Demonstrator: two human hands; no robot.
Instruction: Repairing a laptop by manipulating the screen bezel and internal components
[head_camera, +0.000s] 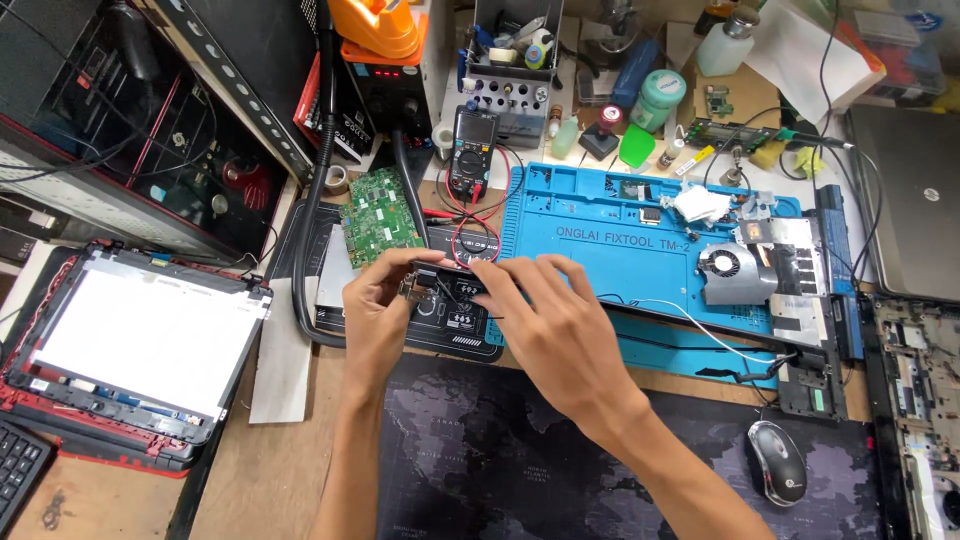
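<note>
We pinch a small black part (447, 285) between both hands; left hand (378, 318) at nine o'clock, right hand (555, 335) at four; green circuit board (380, 215) near.

An electronics repair workshop: a cluttered wooden bench carries a blue silicone repair mat (600, 215), a multimeter (472, 152) with red leads, a bare green circuit board (380, 215), a loose cooling fan (722, 266) and, at left, a dismantled laptop screen (140, 335).
</note>
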